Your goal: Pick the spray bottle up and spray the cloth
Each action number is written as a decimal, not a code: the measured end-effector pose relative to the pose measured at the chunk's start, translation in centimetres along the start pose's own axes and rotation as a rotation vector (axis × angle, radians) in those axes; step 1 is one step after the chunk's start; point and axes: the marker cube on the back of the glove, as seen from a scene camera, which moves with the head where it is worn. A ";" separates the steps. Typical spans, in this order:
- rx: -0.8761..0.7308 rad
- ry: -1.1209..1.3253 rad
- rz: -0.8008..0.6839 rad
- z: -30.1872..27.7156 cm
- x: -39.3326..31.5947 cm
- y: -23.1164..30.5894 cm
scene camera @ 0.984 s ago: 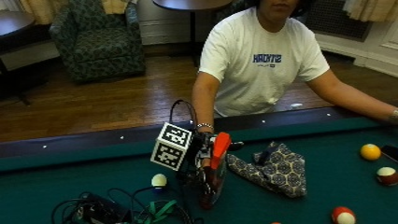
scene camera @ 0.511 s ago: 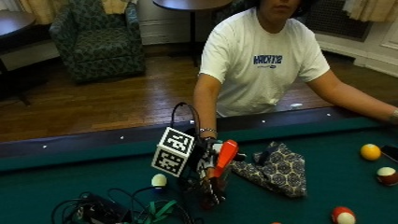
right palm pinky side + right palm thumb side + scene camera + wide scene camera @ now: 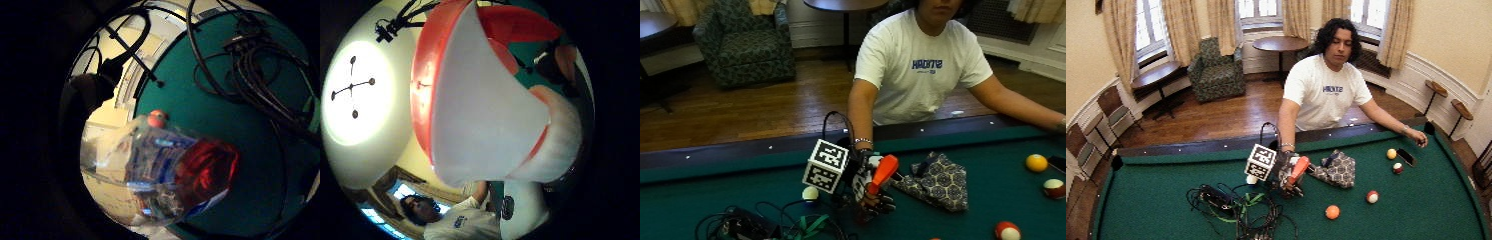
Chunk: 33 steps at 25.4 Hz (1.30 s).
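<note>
My gloved right hand (image 3: 869, 197) grasps the spray bottle (image 3: 874, 186), fingers curled round its body, holding it up just above the green felt of the pool table (image 3: 720, 190). The bottle's orange trigger head (image 3: 883, 170) sits at the top, tilted toward the patterned cloth (image 3: 936, 180), which lies crumpled on the felt just beside the bottle on the side away from my cables. From the camera at my thumb, the orange and white head (image 3: 485, 95) fills almost everything, so it is right against my palm. From the little-finger side I see the clear lower body of the bottle (image 3: 160, 170) with a blue label and something red behind it, over the felt (image 3: 210, 115); whether the base touches the felt I cannot tell. A tangle of black cables (image 3: 766, 227) lies on the felt near my hand, and a pale ball (image 3: 811, 193) rests just beside it. Further along sit a yellow ball (image 3: 1037, 162) and two striped red-and-white balls (image 3: 1054, 187), well apart from the cloth. My bare left arm (image 3: 1013, 102) reaches along the far rail.
</note>
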 end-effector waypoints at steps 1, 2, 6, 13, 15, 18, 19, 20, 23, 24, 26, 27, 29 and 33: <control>0.005 -0.003 -0.008 0.0 -0.2 0.0; 0.012 -0.001 -0.020 0.0 -0.3 0.0; 0.055 0.040 -0.088 -0.1 -0.7 0.5; 0.019 0.025 -0.155 -0.6 -1.1 1.6; -0.016 0.023 -0.166 -0.8 -1.4 1.9; -0.137 -0.001 -0.191 -1.1 -2.3 2.7; -0.191 -0.015 -0.199 -1.2 -2.8 3.0; -0.243 -0.030 -0.207 -1.3 -3.3 3.4; -0.377 -0.071 -0.227 -1.9 -5.4 4.7; -0.407 -0.085 -0.239 -2.2 -6.2 5.1; -0.441 -0.119 -0.273 -3.1 -7.9 5.8; -0.445 -0.141 -0.294 -3.6 -8.7 6.2; -0.438 -0.189 -0.334 -4.6 -10.4 6.8; -0.411 -0.262 -0.414 -7.0 -14.1 7.5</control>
